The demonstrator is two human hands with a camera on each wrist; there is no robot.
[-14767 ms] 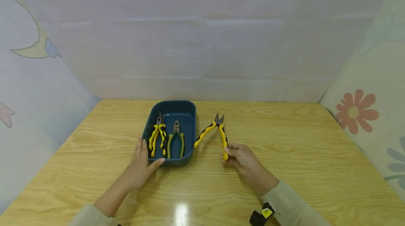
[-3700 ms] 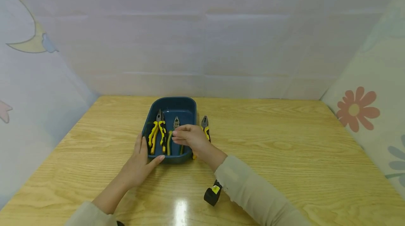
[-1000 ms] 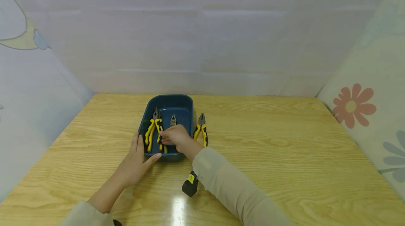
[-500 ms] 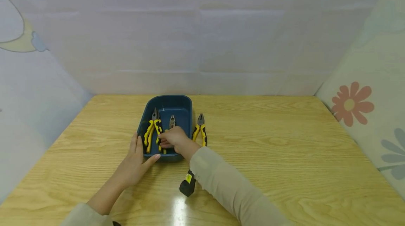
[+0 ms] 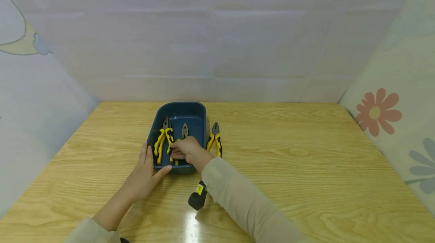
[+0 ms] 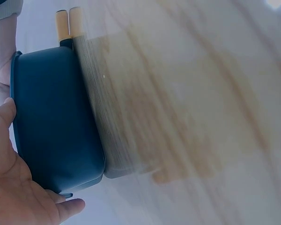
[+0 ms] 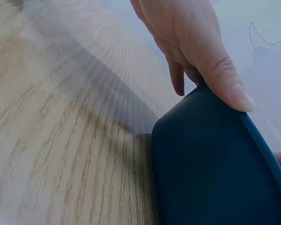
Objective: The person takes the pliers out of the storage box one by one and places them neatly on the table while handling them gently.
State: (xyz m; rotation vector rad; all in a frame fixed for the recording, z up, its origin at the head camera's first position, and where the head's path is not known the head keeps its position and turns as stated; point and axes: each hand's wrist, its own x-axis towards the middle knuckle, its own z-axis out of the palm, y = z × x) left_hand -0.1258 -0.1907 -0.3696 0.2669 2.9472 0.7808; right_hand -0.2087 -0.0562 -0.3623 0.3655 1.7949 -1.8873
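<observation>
In the head view a dark blue tray (image 5: 197, 133) stands on the table. My left hand (image 5: 144, 177) spans its near left corner, fingers straight along the side and thumb on the front rim; the left wrist view shows the palm against the tray. My right hand (image 5: 188, 148) reaches inside, fingertips bunched close to the right handle of yellow-and-black long-nose pliers (image 5: 165, 124). Under that hand lie pliers with green-and-yellow handles; their jaws (image 5: 185, 130) show, most of the handles is hidden. I cannot tell whether the right fingers grip anything.
Yellow-and-black combination pliers (image 5: 215, 131) lie on the table just right of the tray, partly behind my right wrist. The wooden table (image 5: 306, 167) extends to the right. A pale cloth wall (image 5: 258, 58) rises at the table's back edge. A black camera (image 5: 197, 197) hangs at my right wrist.
The combination pliers, first held by one handle, now lie beside the tray. My right hand went into the tray, moved left, and is almost still this last second; the left hand stays.
</observation>
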